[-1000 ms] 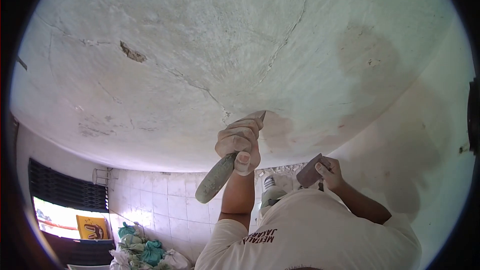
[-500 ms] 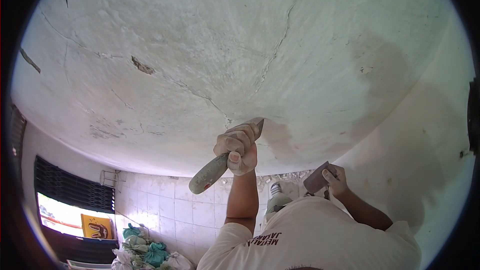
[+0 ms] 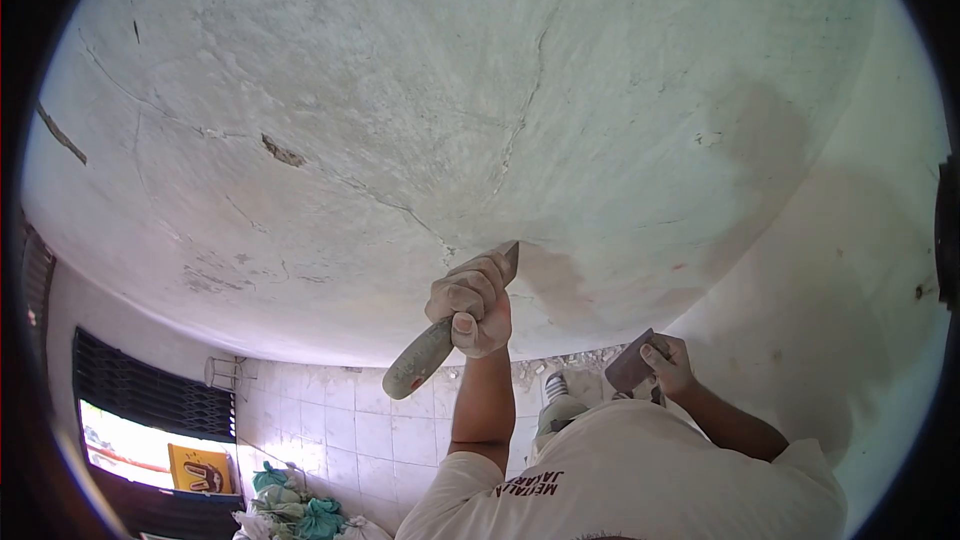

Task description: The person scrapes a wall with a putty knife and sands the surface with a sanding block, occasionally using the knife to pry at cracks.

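My left hand (image 3: 470,302) is wrapped round a scraper with a thick grey, rounded handle (image 3: 418,360). Its dark, pointed blade tip pokes out above the knuckles, right at the white plastered wall (image 3: 400,170); most of the blade is hidden by the fingers. Lower down on the right, my right hand (image 3: 672,364) grips a flat, rectangular, grey-brown putty blade (image 3: 630,364), held in front of my body. A long crack (image 3: 525,110) runs down the plaster above my left hand, and another comes in from the left, past a chipped hole (image 3: 281,150).
White floor tiles (image 3: 375,430) lie below, with rubble (image 3: 590,358) along the wall's foot. Tied green and white bags (image 3: 300,510) are heaped at the lower left, near a yellow bag (image 3: 200,468) and a dark slatted shutter (image 3: 150,385). A side wall (image 3: 800,320) meets the plaster on the right.
The view has tilted slightly, so the cracks shift left and the floor sits a little lower. My left hand with the scraper stays close to the same spot. My right hand still holds its blade.
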A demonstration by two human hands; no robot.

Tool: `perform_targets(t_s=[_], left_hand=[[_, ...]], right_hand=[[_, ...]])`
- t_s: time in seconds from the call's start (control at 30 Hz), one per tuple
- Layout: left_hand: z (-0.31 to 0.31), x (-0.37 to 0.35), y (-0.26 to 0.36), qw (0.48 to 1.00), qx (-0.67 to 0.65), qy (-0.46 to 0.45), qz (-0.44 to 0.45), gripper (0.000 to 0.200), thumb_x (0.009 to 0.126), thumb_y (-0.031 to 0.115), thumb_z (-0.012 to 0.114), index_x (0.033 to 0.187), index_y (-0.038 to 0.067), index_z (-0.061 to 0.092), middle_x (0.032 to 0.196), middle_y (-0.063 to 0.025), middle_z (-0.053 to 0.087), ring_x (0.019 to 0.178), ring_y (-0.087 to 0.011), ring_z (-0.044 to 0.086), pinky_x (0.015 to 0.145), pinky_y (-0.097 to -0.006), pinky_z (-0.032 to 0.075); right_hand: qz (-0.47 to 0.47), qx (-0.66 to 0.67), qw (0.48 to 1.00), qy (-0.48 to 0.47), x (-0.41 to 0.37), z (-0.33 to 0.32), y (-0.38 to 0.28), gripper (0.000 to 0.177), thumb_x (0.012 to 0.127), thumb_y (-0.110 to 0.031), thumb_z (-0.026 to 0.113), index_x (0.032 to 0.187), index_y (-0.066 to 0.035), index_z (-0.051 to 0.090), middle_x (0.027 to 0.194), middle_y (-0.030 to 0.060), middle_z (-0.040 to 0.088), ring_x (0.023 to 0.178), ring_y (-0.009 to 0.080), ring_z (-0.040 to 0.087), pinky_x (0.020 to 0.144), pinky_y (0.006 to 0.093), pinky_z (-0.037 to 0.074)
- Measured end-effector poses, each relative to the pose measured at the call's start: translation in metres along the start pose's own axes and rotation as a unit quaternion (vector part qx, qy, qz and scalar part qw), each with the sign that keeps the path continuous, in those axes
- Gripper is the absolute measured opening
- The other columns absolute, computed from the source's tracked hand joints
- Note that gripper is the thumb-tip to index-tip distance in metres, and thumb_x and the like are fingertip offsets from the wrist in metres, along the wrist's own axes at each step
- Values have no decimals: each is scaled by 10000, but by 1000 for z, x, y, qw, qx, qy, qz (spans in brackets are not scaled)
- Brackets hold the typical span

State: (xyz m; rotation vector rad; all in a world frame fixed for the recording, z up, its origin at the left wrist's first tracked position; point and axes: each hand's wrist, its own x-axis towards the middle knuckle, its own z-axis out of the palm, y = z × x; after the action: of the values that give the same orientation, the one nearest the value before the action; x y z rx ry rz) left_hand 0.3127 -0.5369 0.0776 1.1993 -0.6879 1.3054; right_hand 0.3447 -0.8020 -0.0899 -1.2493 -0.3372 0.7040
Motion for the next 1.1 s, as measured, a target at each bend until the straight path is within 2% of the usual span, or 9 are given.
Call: perform_targets(t_s=[0.27,0.47,0.57,0.67,0.77,0.87,1.0,1.03,1.1], left_hand=[[3,6,-3,999,-3,-46,-18,474,873,337,580,561,108,307,461,23,249,411,-134,226,442,-318,206],[1,25,3,982,43,-178,-33,550,861,397,615,535,89,298,441,7,246,381,-149,238,414,-321,233],[0,26,1,975,61,-211,-26,553,862,412,616,537,80,316,440,3,255,377,-157,247,414,-316,246],[0,23,3,973,75,-217,-16,547,865,409,612,542,78,319,442,4,256,371,-161,243,409,-314,250],[0,23,1,975,43,-218,4,468,875,294,610,554,55,368,470,-28,293,395,-186,289,413,-333,282],[1,18,9,985,72,-154,8,555,866,422,600,547,78,305,439,5,270,365,-157,253,402,-309,237],[7,17,4,990,49,-132,-8,540,867,409,599,548,86,305,438,8,278,373,-155,257,406,-311,228],[12,14,-7,992,32,-112,-40,534,862,390,613,550,90,302,437,8,275,380,-151,248,406,-313,215],[7,9,-13,989,6,-131,-71,530,861,381,618,550,89,303,438,8,274,384,-151,246,407,-315,212]], right_hand=[[2,22,1000,-4,-10,-8,1,199,927,-227,588,850,-44,594,665,-17,543,509,38,448,437,214,339],[0,0,1000,18,-11,-14,0,211,929,-237,582,835,-48,586,650,-27,525,511,38,447,437,212,340],[1,-9,999,33,-13,-12,-2,235,924,-262,586,815,-54,574,640,-23,522,497,46,449,424,216,343],[-2,-12,999,33,-12,-14,3,265,916,-294,591,790,-63,557,644,-10,528,493,58,458,413,222,352],[-14,-4,1000,15,-8,-13,8,267,921,-283,585,784,-57,553,635,-5,513,485,60,439,416,225,340],[-3,11,1000,6,-4,-12,8,257,928,-270,576,787,-56,556,631,-6,508,484,58,432,414,226,331],[-13,8,999,33,1,-15,0,255,934,-269,567,792,-58,561,629,-12,510,485,56,431,416,224,328],[-13,1,999,38,2,-17,1,255,935,-270,566,793,-58,562,629,-14,512,484,56,431,415,222,327],[-18,-1,999,44,4,-21,1,250,935,-268,567,798,-59,569,629,-17,520,480,50,430,415,217,324]])
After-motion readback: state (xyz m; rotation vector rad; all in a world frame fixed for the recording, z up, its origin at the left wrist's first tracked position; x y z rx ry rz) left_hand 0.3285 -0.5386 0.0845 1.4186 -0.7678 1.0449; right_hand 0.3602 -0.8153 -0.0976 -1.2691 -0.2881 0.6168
